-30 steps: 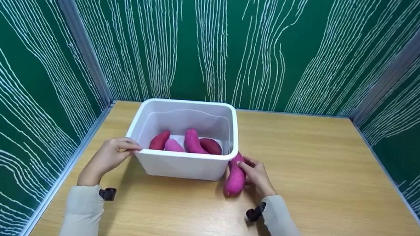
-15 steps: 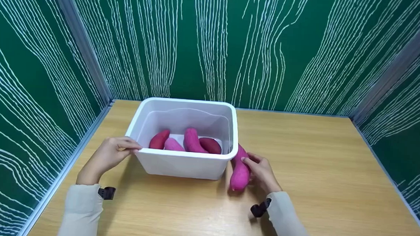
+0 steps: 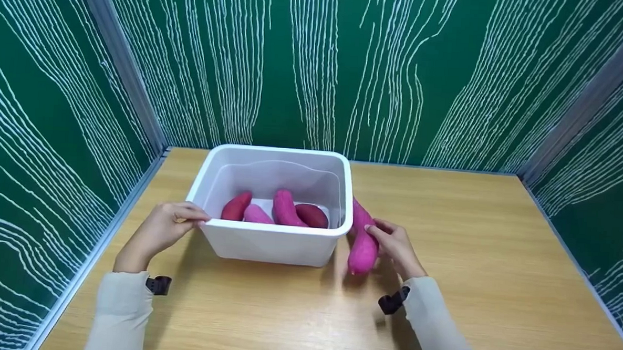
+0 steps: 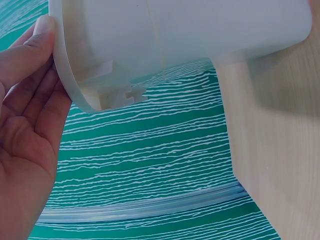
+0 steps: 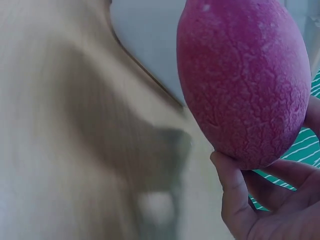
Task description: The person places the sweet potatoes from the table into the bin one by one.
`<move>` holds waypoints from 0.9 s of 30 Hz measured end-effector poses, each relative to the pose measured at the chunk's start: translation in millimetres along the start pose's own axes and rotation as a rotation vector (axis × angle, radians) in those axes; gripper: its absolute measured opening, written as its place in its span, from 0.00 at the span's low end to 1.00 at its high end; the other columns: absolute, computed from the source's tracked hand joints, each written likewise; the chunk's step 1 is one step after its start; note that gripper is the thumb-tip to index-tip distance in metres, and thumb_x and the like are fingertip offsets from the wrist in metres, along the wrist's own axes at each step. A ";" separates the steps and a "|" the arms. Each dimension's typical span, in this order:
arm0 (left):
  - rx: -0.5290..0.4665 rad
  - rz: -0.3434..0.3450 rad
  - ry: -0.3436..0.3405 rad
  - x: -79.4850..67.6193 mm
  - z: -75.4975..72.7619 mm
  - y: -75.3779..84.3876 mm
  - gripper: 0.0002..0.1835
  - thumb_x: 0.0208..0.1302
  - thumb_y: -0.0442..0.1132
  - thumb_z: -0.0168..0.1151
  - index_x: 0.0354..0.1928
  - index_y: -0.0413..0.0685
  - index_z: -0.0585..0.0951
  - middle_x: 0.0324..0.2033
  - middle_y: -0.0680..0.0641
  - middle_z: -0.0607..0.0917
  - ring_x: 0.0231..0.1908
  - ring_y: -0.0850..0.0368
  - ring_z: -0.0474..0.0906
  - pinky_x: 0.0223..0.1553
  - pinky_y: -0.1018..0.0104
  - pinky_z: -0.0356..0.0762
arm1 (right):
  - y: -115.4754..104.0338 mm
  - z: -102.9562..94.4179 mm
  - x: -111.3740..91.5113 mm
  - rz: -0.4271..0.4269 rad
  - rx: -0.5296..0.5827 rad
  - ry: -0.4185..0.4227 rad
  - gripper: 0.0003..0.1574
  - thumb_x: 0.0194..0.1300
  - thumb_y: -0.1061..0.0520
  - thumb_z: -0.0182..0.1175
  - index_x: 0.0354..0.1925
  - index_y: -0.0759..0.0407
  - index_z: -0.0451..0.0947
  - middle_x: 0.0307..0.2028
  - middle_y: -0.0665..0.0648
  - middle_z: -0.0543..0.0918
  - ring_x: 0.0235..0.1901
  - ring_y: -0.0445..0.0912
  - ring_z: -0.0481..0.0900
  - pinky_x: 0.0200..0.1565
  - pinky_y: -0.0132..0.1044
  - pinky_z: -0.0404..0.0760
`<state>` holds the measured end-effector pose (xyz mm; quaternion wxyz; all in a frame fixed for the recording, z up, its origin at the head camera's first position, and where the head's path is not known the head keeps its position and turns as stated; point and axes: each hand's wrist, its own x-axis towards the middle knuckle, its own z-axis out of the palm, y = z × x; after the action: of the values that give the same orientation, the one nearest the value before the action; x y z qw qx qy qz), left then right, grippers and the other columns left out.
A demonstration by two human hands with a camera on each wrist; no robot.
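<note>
A white plastic bin stands on the table with several pink and red sweet potatoes inside. My left hand pinches the bin's rim at its front left corner; the left wrist view shows the thumb on the rim. My right hand holds a long magenta sweet potato outside the bin, close by its right wall, apparently above the tabletop. In the right wrist view this sweet potato has wrinkled skin, with thumb and fingers around its lower part. Its far end is partly hidden behind the bin's rim.
Within the bin lie a red sweet potato, a small pink one, a curved magenta one and a dark red one. Green patterned walls border the wooden table at the back and sides.
My right hand has moved right and a little away from me, carrying the magenta sweet potato along the bin's right side. The left hand and bin have hardly moved.
</note>
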<state>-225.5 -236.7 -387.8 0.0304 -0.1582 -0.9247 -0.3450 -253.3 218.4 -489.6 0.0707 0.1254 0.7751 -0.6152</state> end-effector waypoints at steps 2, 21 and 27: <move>0.004 0.007 0.001 0.5 0.4 -1.0 0.12 0.60 0.26 0.63 0.41 0.46 0.88 0.44 0.43 0.87 0.52 0.39 0.79 0.56 0.44 0.76 | -2.2 -2.5 0.1 0.001 -0.017 -0.003 0.38 0.66 0.49 0.58 0.68 0.64 0.63 0.65 0.66 0.70 0.51 0.48 0.77 0.48 0.32 0.82; -0.002 0.025 0.004 -0.9 0.6 -2.3 0.13 0.59 0.24 0.62 0.41 0.44 0.88 0.44 0.42 0.87 0.51 0.40 0.80 0.54 0.46 0.79 | -31.5 -23.2 -2.8 0.033 -0.006 -0.076 0.42 0.68 0.45 0.55 0.72 0.62 0.56 0.69 0.66 0.63 0.59 0.53 0.71 0.43 0.35 0.86; -0.011 0.017 0.005 -0.7 0.4 -1.9 0.12 0.59 0.24 0.62 0.41 0.45 0.88 0.44 0.42 0.87 0.52 0.39 0.80 0.54 0.46 0.78 | -38.5 -30.0 1.4 0.029 0.000 -0.073 0.43 0.67 0.44 0.57 0.71 0.62 0.57 0.69 0.65 0.64 0.60 0.53 0.70 0.43 0.34 0.86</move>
<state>-225.5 -238.0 -389.4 0.0347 -0.1652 -0.9214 -0.3501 -264.1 239.6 -446.9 0.1077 0.1141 0.7703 -0.6181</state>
